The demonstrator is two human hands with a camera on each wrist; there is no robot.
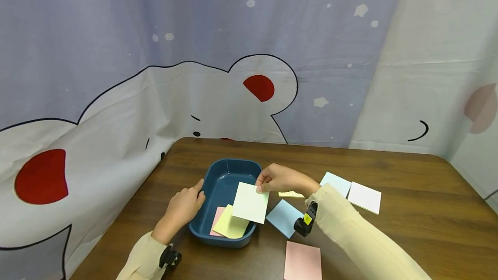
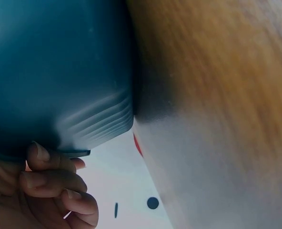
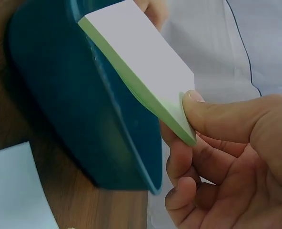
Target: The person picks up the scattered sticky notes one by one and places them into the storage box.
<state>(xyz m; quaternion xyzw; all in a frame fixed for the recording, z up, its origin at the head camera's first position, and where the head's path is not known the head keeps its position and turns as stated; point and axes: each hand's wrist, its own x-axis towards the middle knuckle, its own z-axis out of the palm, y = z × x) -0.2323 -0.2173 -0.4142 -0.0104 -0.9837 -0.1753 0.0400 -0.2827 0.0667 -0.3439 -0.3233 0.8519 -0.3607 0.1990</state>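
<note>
My right hand (image 1: 285,179) pinches a pale green sticky note pad (image 1: 249,204) at one corner, thumb on top and fingers beneath. The pad (image 3: 136,52) is tilted over the right side of a dark blue plastic tub (image 1: 222,188), and its green edge shows in the right wrist view. My left hand (image 1: 183,205) grips the tub's left rim, its fingers (image 2: 55,183) curled at the rim in the left wrist view. Inside the tub, a yellow pad (image 1: 230,224) partly covers a pink pad (image 1: 216,220).
Right of the tub, a light blue pad (image 1: 285,217) and a pink pad (image 1: 303,260) lie on the wooden table (image 1: 412,193). A yellow pad (image 1: 289,194) is partly hidden behind my right hand. Farther right are a pale blue pad (image 1: 335,182) and a white pad (image 1: 365,198). A printed curtain (image 1: 218,20) hangs behind.
</note>
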